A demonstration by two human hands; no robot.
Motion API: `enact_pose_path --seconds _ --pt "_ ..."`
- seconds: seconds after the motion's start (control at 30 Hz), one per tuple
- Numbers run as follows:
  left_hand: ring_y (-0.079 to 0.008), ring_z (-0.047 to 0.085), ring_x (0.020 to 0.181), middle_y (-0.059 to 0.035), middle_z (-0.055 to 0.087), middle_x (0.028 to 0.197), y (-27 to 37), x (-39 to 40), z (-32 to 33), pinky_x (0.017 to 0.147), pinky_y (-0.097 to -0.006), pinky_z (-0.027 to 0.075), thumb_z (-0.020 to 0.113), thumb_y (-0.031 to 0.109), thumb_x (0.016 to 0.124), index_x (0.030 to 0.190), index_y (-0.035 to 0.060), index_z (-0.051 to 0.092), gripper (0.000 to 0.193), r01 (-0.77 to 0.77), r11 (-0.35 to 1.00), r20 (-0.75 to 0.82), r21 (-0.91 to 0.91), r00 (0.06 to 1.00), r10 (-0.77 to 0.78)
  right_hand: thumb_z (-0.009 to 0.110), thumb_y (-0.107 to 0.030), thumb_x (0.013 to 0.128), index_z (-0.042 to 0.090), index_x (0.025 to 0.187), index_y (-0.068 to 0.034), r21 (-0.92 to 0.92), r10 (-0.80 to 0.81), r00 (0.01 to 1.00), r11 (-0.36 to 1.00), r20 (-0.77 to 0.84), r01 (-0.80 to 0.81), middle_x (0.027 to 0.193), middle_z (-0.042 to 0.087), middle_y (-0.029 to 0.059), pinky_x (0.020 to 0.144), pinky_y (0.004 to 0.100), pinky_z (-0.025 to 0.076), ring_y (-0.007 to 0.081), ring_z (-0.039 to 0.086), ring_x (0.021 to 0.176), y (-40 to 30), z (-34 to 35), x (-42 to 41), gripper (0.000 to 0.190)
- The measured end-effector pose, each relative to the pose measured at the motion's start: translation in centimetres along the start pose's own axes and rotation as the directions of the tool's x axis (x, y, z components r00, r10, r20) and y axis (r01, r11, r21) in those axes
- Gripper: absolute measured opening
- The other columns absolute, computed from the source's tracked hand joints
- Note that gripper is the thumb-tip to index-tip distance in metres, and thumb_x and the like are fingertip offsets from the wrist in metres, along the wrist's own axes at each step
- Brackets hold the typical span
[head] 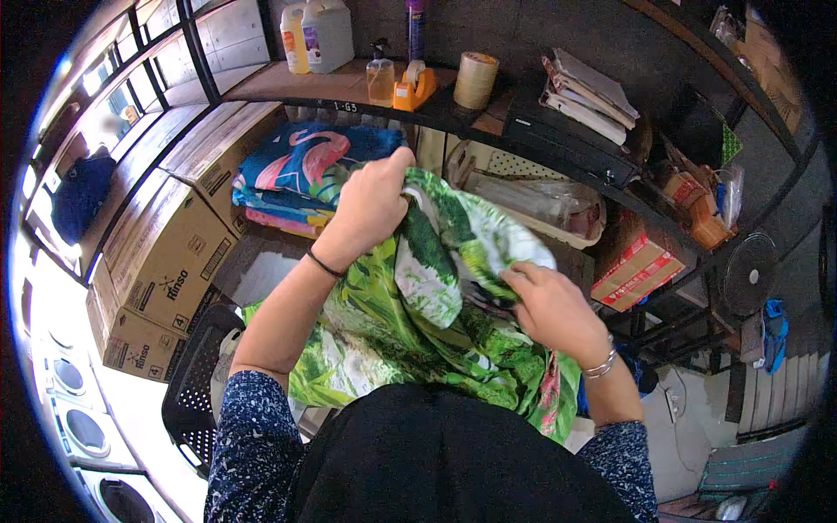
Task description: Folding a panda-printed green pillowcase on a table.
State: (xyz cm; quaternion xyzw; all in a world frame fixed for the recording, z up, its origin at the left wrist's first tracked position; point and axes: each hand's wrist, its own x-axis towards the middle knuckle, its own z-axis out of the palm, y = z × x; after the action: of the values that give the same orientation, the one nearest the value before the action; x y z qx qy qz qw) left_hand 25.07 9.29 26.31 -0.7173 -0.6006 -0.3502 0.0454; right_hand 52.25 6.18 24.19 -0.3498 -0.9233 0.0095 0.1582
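A green and white leaf-printed cloth (392, 340) hangs in loose folds in front of my body. My left hand (378, 196) is raised in a fist, gripping its upper edge. Lower and to the right, my right hand (552, 307) pinches another part of the cloth between thumb and fingers. Just beyond my left hand, a folded stack of printed textiles (281, 209) sits on the lower shelf, with a blue flamingo-printed one (314, 153) on top.
Cardboard cartons (180, 261) are stacked at left above a black perforated basket (189, 392). The upper shelf (261, 82) carries bottles, an orange tape dispenser (414, 88), a tape roll (476, 80) and a black cash drawer (569, 134). Front-loading machines (85, 428) line the far left. A fan (752, 274) stands right.
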Motion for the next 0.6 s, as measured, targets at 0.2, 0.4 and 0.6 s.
enact_pose_path --seconds 0.2,0.4,0.6 --pt "-0.0423 0.055 0.084 -0.0242 0.059 0.081 0.8 -1.2 1.7 0.071 -0.0429 0.043 0.049 -0.004 0.067 0.095 0.0008 0.051 0.029 -0.003 0.963 0.119 -0.27 0.992 0.037 0.064 -0.011 0.073 0.054 0.098 0.0 0.3 0.081 0.884 0.952 -0.461 0.069 0.092 0.056 0.0144 0.069 0.0381 0.049 0.0327 0.058 0.08 -2.9 3.3 3.8 0.028" --pt "-0.0351 0.059 0.082 -0.0195 0.06 0.081 1.0 -1.7 1.8 0.071 -0.0341 0.045 0.052 -0.005 0.068 0.098 -0.0003 0.049 0.03 0.021 0.901 0.166 -0.433 0.985 0.056 0.062 -0.004 0.074 0.055 0.095 -0.001 0.561 0.194 0.897 0.825 -0.398 0.07 0.086 0.058 0.0131 0.066 0.0339 0.049 0.0308 0.059 0.076 -0.5 6.1 6.4 0.023" --pt "-0.0254 0.06 0.083 -0.0152 0.06 0.085 -0.7 -2.3 1.5 0.073 -0.0297 0.044 0.057 -0.004 0.069 0.1 0.0004 0.05 0.032 0.054 0.877 0.209 -0.477 0.976 0.054 0.065 0.003 0.064 0.057 0.078 0.001 0.364 -0.158 0.915 0.882 -0.371 0.3 0.088 0.056 0.0131 0.063 0.029 0.048 0.0253 0.059 0.07 0.7 4.9 6.5 0.016"
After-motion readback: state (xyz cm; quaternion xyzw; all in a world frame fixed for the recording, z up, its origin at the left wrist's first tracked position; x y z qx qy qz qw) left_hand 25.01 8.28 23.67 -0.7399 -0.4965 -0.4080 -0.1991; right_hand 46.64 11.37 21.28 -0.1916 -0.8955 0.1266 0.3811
